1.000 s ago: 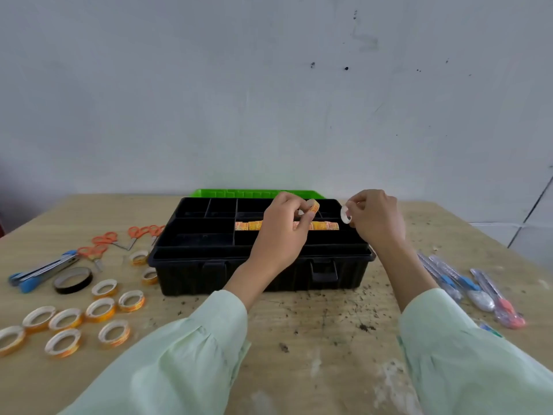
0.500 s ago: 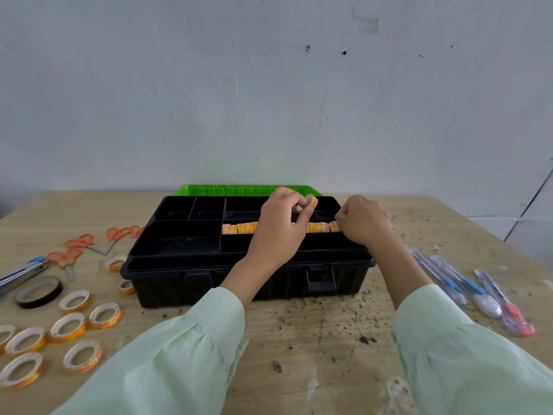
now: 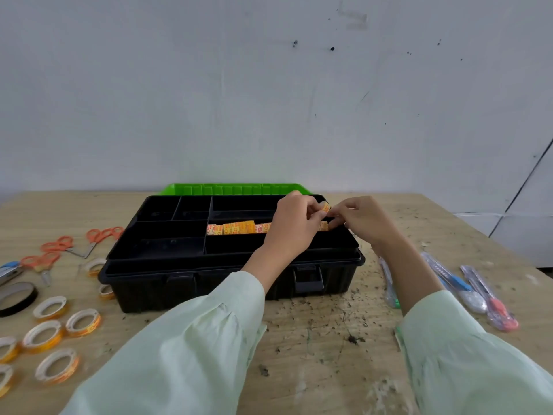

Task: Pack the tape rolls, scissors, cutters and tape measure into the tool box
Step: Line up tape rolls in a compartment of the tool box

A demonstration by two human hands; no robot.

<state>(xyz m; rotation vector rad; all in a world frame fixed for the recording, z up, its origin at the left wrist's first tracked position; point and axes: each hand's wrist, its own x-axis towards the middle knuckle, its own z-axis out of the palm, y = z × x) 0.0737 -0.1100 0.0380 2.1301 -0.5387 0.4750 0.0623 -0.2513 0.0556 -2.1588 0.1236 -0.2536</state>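
The left hand (image 3: 294, 226) pinches a small orange roll (image 3: 325, 207) on edge above the black plastic box (image 3: 227, 266). The right hand (image 3: 362, 220) meets it with curled fingers, its grip unclear. Below, a row (image 3: 236, 228) of like rolls runs left-right in the middle compartment, and flat rings (image 3: 82, 320) dot the scuffed wooden worktop (image 3: 314, 339).

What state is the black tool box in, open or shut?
Open. The tool box shows its compartments from above, orange tape rolls stand in a row in one, and the green lid lies back behind it.
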